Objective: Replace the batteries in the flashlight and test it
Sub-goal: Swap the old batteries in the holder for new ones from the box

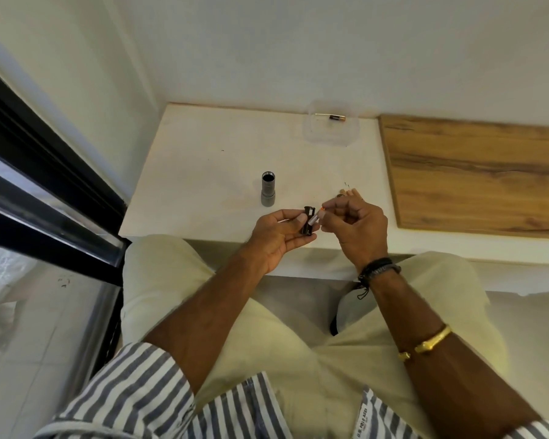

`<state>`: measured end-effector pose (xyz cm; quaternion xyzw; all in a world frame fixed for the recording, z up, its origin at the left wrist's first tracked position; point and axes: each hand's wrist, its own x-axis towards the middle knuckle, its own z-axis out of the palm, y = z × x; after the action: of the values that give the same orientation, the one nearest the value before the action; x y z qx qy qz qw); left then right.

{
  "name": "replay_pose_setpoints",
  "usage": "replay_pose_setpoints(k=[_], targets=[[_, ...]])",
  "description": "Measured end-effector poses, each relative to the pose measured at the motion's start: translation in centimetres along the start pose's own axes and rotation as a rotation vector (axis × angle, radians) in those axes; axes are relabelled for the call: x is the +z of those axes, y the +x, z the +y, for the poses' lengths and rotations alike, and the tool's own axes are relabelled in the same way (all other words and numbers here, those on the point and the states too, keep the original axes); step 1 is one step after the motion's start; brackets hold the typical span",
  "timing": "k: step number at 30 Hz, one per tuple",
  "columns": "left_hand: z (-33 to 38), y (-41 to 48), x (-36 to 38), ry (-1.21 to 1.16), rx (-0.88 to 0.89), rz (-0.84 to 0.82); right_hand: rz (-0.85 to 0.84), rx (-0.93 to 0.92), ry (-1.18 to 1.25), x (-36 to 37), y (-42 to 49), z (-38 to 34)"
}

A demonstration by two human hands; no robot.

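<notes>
We sit at a white bench (203,147) set into a corner, a wood-grain board (476,172) lying along its right side. At the far edge a clear plastic container (330,128) holds one dark battery (335,117), probably kept there so it does not roll away. The grey flashlight body (268,189) stands upright near the middle of the bench with its open end up, likely so that it is ready to take the holder back. A few batteries (349,194) lie just beyond our right hand, partly hidden by it.

Our left hand (278,237) is closed around the black battery holder (308,224), gripping it upright above the near edge, which steadies it and turns a slot toward the other hand. Our right hand (355,229) pinches a light-coloured battery (410,217) at its tip, angled against the holder; whether it goes in or comes out we cannot tell.
</notes>
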<state>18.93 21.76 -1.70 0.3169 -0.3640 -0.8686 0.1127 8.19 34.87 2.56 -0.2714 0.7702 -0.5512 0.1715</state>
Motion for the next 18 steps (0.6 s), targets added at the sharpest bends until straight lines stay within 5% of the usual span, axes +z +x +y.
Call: replay_pose_setpoints(k=[18], targets=[[-0.6, 0.2, 0.2, 0.003, 0.053, 0.092, 0.049, -0.112, -0.182, 1.6, -0.8, 0.4]])
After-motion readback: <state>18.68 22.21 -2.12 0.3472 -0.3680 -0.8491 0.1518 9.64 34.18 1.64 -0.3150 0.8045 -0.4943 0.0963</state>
